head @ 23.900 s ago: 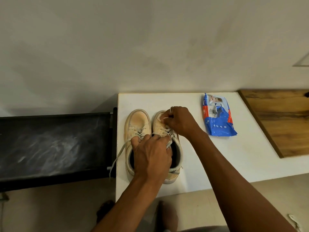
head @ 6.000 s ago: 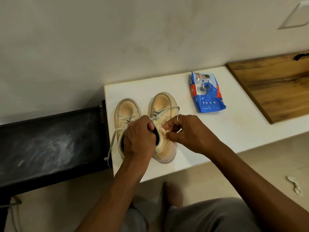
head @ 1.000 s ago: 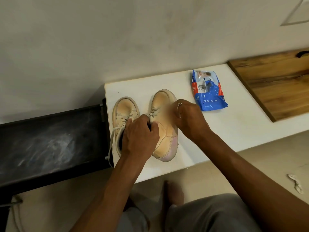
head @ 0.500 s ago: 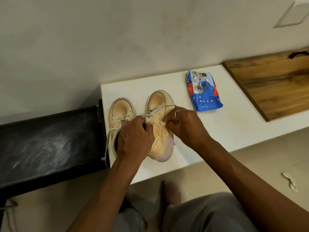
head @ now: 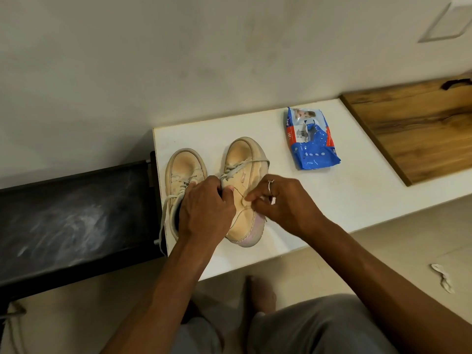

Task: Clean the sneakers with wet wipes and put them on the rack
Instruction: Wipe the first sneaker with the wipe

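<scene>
I am gripping the tilted sneaker (head: 244, 159) at its collar with my left hand (head: 207, 208), fingers curled round the opening and thumb pressing by the tongue. I am holding it tipped on the white table (head: 357, 200) so that its side panel is facing up.

My right hand (head: 283, 203) is bunching its fingertips against that panel, pinching a small pale wad (head: 272, 200). I am taking it for a wipe, though it is too small to tell for sure.

The other sneaker (head: 182, 169) is standing flat just beside the tilted one. Its loose lace is trailing over the table edge toward the black rack (head: 76, 213). The pack of wipes (head: 310, 144) is lying well apart to the right, near the wooden board (head: 421, 129).

To do this step well, I am thinking the left hand should be doing the bracing — firm enough that the shoe is not skidding under the rubbing. The right hand should be working in short strokes along the seams and down to the pinkish sole edge (head: 251, 240), turning the wad to a clean face as it greys. The lace (head: 245, 165) lying across the toe is worth minding — it could be catching under my fingers.
</scene>
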The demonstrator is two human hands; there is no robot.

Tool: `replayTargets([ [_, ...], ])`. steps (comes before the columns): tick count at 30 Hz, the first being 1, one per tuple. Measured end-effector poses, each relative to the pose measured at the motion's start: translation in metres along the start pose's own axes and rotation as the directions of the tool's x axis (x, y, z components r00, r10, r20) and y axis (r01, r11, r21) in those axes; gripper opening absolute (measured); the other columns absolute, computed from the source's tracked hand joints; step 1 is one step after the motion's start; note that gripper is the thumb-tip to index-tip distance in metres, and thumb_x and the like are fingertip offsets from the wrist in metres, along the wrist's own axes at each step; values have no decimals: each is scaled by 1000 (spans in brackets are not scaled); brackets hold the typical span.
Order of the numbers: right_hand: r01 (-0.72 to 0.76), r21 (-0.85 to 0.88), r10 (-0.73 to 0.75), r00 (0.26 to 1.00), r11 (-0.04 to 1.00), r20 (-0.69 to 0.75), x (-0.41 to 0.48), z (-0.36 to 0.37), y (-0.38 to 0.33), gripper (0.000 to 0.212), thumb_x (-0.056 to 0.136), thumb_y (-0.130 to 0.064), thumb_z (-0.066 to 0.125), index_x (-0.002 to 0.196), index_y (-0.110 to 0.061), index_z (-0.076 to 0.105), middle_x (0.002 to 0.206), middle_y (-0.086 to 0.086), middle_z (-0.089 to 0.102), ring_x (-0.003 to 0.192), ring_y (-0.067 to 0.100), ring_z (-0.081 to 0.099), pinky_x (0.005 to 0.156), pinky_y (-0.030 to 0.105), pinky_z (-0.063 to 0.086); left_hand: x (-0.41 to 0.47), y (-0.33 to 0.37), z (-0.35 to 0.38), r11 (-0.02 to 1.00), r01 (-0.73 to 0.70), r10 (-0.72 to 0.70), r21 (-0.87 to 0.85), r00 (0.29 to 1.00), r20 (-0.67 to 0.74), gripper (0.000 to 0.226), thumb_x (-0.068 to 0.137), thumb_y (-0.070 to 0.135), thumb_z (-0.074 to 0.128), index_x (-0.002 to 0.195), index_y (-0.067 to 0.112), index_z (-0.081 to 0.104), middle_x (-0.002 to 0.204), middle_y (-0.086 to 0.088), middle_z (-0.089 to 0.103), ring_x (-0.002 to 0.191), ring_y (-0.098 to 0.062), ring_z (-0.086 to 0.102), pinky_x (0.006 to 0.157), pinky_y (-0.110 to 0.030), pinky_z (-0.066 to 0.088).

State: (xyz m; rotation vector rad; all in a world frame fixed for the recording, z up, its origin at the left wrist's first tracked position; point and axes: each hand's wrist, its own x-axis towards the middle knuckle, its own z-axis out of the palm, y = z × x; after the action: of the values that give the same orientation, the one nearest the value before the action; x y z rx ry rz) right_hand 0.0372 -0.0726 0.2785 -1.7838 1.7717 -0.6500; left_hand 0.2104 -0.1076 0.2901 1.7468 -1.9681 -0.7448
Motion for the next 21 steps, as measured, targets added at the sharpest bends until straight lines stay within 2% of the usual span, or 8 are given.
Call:
replayTargets([
  [3,64,-6,-64,998,998,30,-8,4,1,18,87,-12,74,102,-21,79,94,-12,58,75,-1,56,71,3,43,0,1,0,1000,3,-3,5,1000,15,22,98,37,53,91,17,58,81,3,55,90,-26,61,95,-49,49],
  [8,12,-57,-16,997,998,-75,17,-1,3,18,89,-15,73,105,-20,78,104,-5,65,88,7,58,77,7,44,0,-1,0,1000,3,-4,11,1000,18,22,98,38,53,90,17,57,80,5,53,88,-25,60,95,-50,49],
  [11,100,-32,-100,995,994,10,2,1,1,17,87,-12,74,102,-20,79,100,-11,64,83,2,59,77,4,44,0,-2,0,1000,19,-19,6,1000,23,22,98,38,53,90,18,56,80,7,51,96,-28,61,96,-51,49],
  [13,110,-7,-109,992,994,68,-8,3,0,18,87,-13,74,103,-21,79,98,-16,61,80,-3,57,74,2,42,0,-1,-1,1000,4,-5,14,1000,29,21,99,37,53,89,18,54,78,8,47,87,-21,55,99,-49,47],
  [16,36,-44,-37,999,998,-37,3,1,2,16,88,-17,74,103,-21,78,99,-10,63,82,2,56,74,3,40,0,2,-3,1000,-20,19,21,999,34,21,100,36,52,88,19,51,76,8,44,79,-18,46,102,-48,44],
  [18,6,-85,-15,994,996,-105,11,0,-1,15,88,-18,73,102,-20,78,101,-5,67,87,8,60,79,13,47,-1,0,-2,1000,-25,24,14,999,32,21,100,36,52,87,19,51,77,7,47,80,-20,50,101,-49,45],
  [19,18,-80,-25,995,997,-96,11,1,-3,15,88,-17,73,102,-19,78,100,-6,67,86,8,60,80,16,50,-1,-2,-2,1000,-19,19,9,999,30,22,99,37,52,87,19,52,78,6,48,84,-22,54,98,-49,46],
  [21,50,9,-50,999,999,-3,1,4,-8,15,87,-14,74,100,-20,79,93,-15,63,80,3,60,74,10,47,0,-5,-1,1000,-6,6,-1,1000,25,23,98,39,53,88,18,54,80,5,52,94,-29,60,91,-51,49],
])
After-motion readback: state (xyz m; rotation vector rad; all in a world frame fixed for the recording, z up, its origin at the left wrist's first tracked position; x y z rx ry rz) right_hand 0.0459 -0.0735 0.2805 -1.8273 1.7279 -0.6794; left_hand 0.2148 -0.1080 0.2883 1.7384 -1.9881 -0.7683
